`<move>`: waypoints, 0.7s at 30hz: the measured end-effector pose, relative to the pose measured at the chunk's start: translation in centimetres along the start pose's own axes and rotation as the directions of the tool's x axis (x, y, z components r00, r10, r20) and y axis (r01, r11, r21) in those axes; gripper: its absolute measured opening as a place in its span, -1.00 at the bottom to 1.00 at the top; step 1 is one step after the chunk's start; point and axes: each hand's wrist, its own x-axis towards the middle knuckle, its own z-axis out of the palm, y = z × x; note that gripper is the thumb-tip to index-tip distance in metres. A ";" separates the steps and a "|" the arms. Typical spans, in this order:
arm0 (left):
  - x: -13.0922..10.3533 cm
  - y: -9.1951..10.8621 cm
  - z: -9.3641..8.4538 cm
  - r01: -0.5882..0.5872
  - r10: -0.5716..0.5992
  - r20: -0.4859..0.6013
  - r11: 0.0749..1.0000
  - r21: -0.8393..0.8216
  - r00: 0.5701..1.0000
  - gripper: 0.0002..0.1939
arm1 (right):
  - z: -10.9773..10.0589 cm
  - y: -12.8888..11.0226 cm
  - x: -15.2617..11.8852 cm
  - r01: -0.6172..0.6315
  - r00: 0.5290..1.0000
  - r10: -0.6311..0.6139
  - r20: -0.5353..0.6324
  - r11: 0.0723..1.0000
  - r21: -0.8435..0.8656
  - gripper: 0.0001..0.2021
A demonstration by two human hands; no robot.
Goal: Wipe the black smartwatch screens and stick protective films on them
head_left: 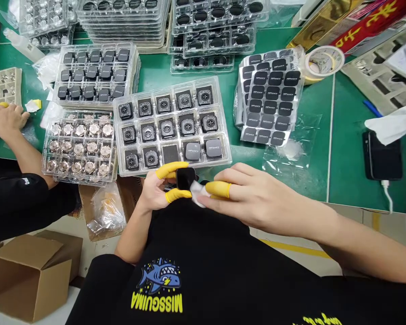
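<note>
Between the yellow-capped fingers of my left hand [155, 187] is a black square smartwatch case [186, 178], its dark glossy face turned up. My right hand [246, 192], with a yellow finger cot on it, pinches a white wipe [198, 193] against the right edge of the watch. Just beyond both hands lies a clear plastic tray [225, 153] of watch cases, most with their round sensor backs up. Two cases in its front row carry grey printed film [214, 148]. One front-row pocket [170, 154] holds no watch.
Sheets of dark square stickers [270, 104] lie to the right, near tape rolls [325, 62]. Stacked trays [122, 27] line the back. A phone [382, 155] with a cable sits far right. At left, a co-worker's hand [8, 119] rests near a tray of round watches [79, 146].
</note>
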 end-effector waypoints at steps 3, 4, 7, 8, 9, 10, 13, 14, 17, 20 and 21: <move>-0.3 0.0 -0.3 0.034 -0.035 -0.040 0.999 -0.031 0.999 -0.24 | -1.2 0.6 -1.0 0.015 1.000 -0.015 0.000 0.996 0.091 -0.74; -0.4 0.0 -0.3 0.037 -0.038 -0.032 0.999 -0.035 0.999 -0.22 | -1.6 0.6 -1.5 -0.014 0.999 0.017 -0.030 0.995 0.102 -0.74; -0.4 0.1 -0.1 0.038 -0.039 -0.004 0.999 -0.037 0.999 -0.21 | -2.8 -0.2 -2.5 -0.214 0.965 0.223 -0.141 0.974 0.075 -0.59; -0.4 0.0 0.0 0.033 -0.033 -0.003 0.999 -0.038 0.999 -0.21 | -3.0 -0.6 -2.6 -0.288 0.940 0.292 -0.176 0.956 0.046 -0.54; -0.4 0.0 0.1 0.028 -0.029 -0.005 0.999 -0.036 1.000 -0.22 | -3.0 -0.9 -2.7 -0.347 0.916 0.342 -0.212 0.938 0.015 -0.50; -0.4 0.1 0.1 0.024 -0.024 -0.008 0.999 -0.035 1.000 -0.22 | -2.9 -1.3 -2.6 -0.384 0.897 0.369 -0.245 0.923 -0.013 -0.48; -0.4 0.1 0.2 0.012 -0.012 -0.007 0.999 -0.037 1.000 -0.21 | -2.2 -2.0 -2.0 -0.371 0.898 0.344 -0.275 0.927 -0.054 -0.49; -0.4 0.2 0.2 0.008 -0.008 -0.008 0.999 -0.034 1.000 -0.21 | -1.8 -2.1 -1.7 -0.346 0.907 0.319 -0.275 0.937 -0.056 -0.53; -0.3 0.3 0.2 -0.027 0.027 -0.007 0.999 -0.018 1.000 -0.21 | -0.9 -2.3 -0.9 -0.251 0.935 0.229 -0.271 0.967 -0.047 -0.65; -0.2 0.5 0.3 -0.073 0.073 -0.001 0.997 -0.007 0.997 -0.21 | -0.3 -2.4 -0.2 -0.148 0.966 0.132 -0.223 0.987 -0.059 -0.72; -0.1 0.5 0.3 -0.076 0.076 0.008 0.997 0.009 0.997 -0.21 | -0.2 -2.4 0.0 -0.121 0.975 0.106 -0.197 0.990 -0.067 -0.72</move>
